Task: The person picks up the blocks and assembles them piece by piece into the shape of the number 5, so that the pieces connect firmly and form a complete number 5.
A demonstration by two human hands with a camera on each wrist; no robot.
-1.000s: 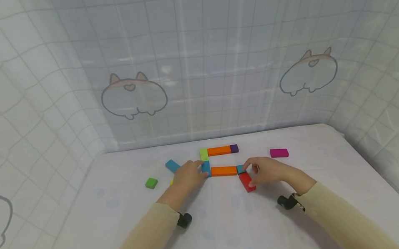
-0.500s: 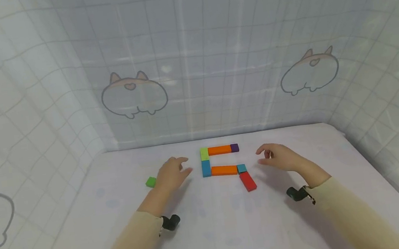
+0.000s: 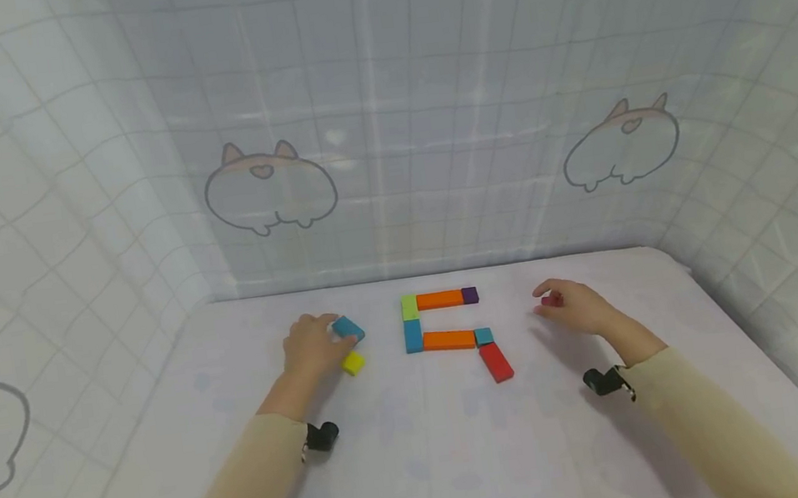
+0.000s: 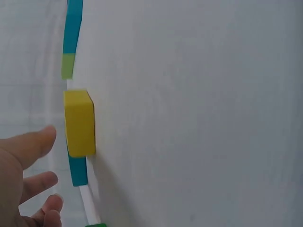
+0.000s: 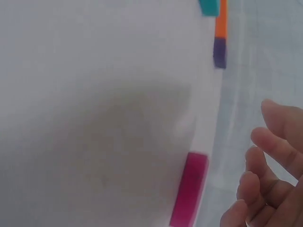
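Note:
My left hand [image 3: 309, 347] hovers at the left with thumb and fingers spread around a blue block [image 3: 347, 329], which lies on the table. Just below the thumb is a yellow block [image 3: 353, 363]; it looms large in the left wrist view with the blue block [image 4: 78, 171] partly behind it. At the right, my right hand [image 3: 573, 306] is over a magenta block [image 3: 551, 299], fingers loosely bent and holding nothing. The right wrist view shows a gap between those fingers and the magenta block [image 5: 190, 189]. A green block [image 4: 96, 225] is hidden behind my left hand in the head view.
Between the hands lies a joined row of blocks: light green [image 3: 409, 307], orange [image 3: 439, 300], purple [image 3: 470, 296], blue [image 3: 413, 336], another orange [image 3: 449, 341], small teal [image 3: 484, 336] and slanted red [image 3: 496, 362]. A patterned white curtain [image 3: 426, 111] stands behind the white table [image 3: 425, 447].
Both hands have let go of the middle blocks and moved outward, the left one to the blue block, the right one over the magenta block. The arranged blocks stay in place.

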